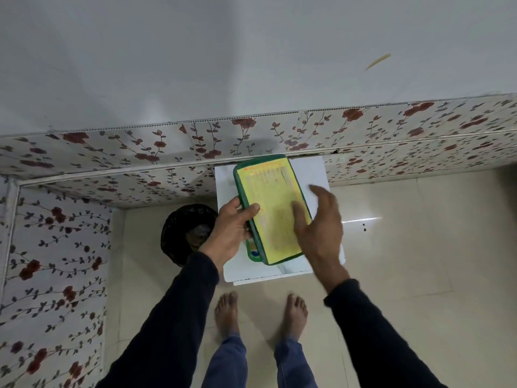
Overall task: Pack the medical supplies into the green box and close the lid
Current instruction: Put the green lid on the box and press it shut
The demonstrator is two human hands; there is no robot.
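Observation:
The green box [253,252] stands on a small white table [307,169] in front of me. Its green-rimmed lid [268,191], covered with a yellow printed label, lies tilted over the box and hides nearly all of it. Only the near-left corner of the box shows, with something blue and white inside. My left hand [233,231] grips the lid's left edge, thumb on top. My right hand [319,228] rests flat on the lid's right side with fingers spread, slightly blurred. No loose supplies are visible on the table.
A black round bin [181,233] sits on the floor left of the table. Floral-patterned wall panels [112,163] run behind and to the left. My bare feet [260,315] stand on beige tiles just before the table.

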